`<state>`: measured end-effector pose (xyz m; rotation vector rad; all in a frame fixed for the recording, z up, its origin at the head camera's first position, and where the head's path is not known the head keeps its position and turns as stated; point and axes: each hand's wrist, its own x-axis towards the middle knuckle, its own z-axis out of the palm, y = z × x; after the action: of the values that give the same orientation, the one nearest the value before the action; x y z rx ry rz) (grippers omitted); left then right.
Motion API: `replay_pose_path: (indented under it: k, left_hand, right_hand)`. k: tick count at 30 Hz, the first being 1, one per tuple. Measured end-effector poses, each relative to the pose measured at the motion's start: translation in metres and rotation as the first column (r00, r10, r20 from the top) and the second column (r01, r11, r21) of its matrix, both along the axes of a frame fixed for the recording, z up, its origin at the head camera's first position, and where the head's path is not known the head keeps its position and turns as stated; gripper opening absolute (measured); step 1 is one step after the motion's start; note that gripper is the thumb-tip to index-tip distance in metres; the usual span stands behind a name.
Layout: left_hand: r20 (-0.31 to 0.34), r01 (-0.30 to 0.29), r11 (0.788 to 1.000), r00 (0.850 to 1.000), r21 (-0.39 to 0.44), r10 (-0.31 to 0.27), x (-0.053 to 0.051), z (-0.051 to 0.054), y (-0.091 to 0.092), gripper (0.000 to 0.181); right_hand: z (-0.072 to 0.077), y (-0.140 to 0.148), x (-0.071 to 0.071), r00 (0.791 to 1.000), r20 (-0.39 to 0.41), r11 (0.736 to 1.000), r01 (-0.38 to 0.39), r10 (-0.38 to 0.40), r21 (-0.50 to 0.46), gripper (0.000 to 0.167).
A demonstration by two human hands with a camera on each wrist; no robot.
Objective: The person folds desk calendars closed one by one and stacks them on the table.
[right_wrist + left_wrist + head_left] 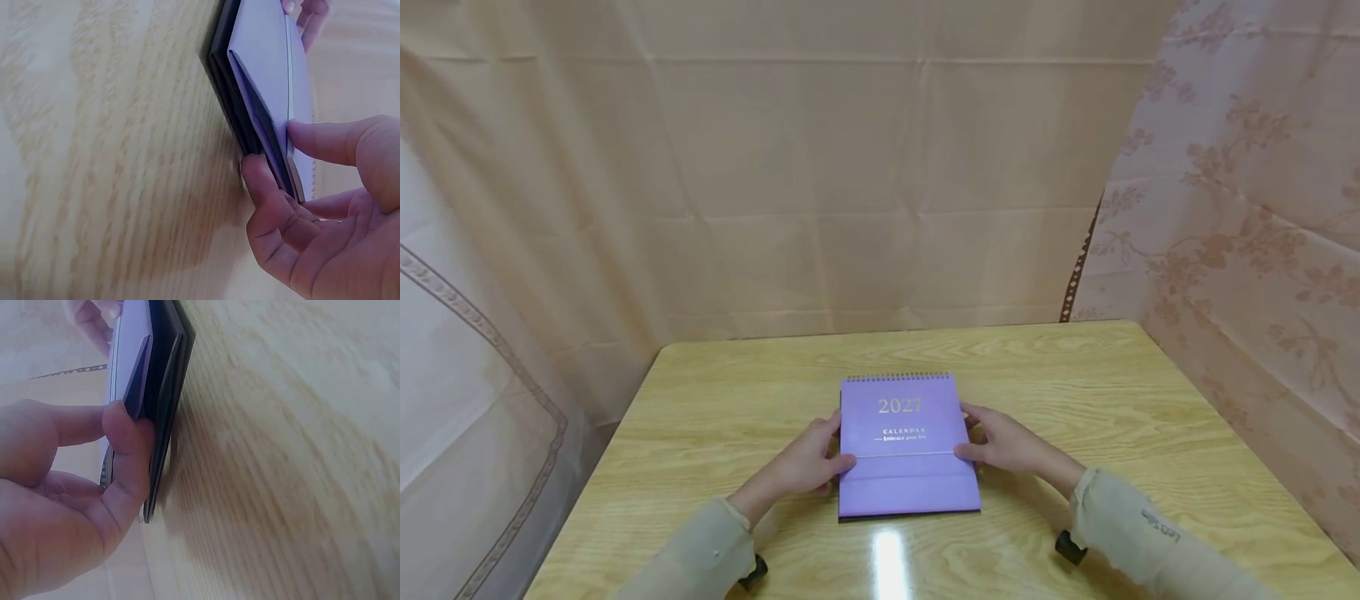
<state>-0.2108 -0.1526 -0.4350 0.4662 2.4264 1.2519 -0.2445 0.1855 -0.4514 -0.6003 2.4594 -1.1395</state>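
Observation:
A purple spiral-bound desk calendar marked 2027 lies nearly flat over the middle of the table, its coil along the far edge. My left hand grips its left side, thumb on the cover and other fingers at the edge and beneath. On the opposite side my right hand pinches the right edge, thumb on top. Both wrist views show the dark backing folded under the purple cover, with a narrow gap between the layers. Left fingers reach into that gap.
The calendar is over a light wood-grain table. Behind it hangs a beige curtain; a floral cloth hangs at the right and a white cloth at the left. A bright reflection shows near the table's front.

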Motion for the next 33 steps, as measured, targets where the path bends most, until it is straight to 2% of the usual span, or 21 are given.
replay_pose_path:
  k: [7, 13, 23, 27, 33]
  left_hand:
    - [0.0, -0.024, 1.0, 1.0, -0.015, 0.024, 0.003, -0.002, 0.001, 0.075]
    - [0.001, -0.005, 1.0, 1.0, 0.009, 0.005, 0.002, -0.002, -0.001, 0.075]
    - [0.01, 0.019, 0.999, 1.0, 0.032, -0.019, 0.002, -0.002, -0.004, 0.077]
    - [0.0, 0.004, 1.0, 1.0, 0.03, -0.004, 0.005, -0.002, -0.003, 0.077]
    - [0.016, -0.026, 1.0, 1.0, -0.015, 0.026, 0.008, 0.002, -0.002, 0.078]
  right_hand:
    - [0.001, -0.001, 0.003, 1.0, -0.005, 1.0, -0.024, 0.024, 0.003, 0.077]
    - [0.001, -0.003, 0.002, 0.999, -0.029, 0.999, -0.034, 0.035, 0.032, 0.073]
    - [0.004, -0.009, 0.0, 0.997, -0.074, 0.986, -0.021, 0.034, 0.165, 0.073]
    - [0.005, -0.011, -0.001, 0.995, -0.091, 0.98, -0.014, 0.033, 0.199, 0.073]
    - [0.003, -0.015, -0.001, 0.993, -0.113, 0.974, -0.011, 0.037, 0.226, 0.072]
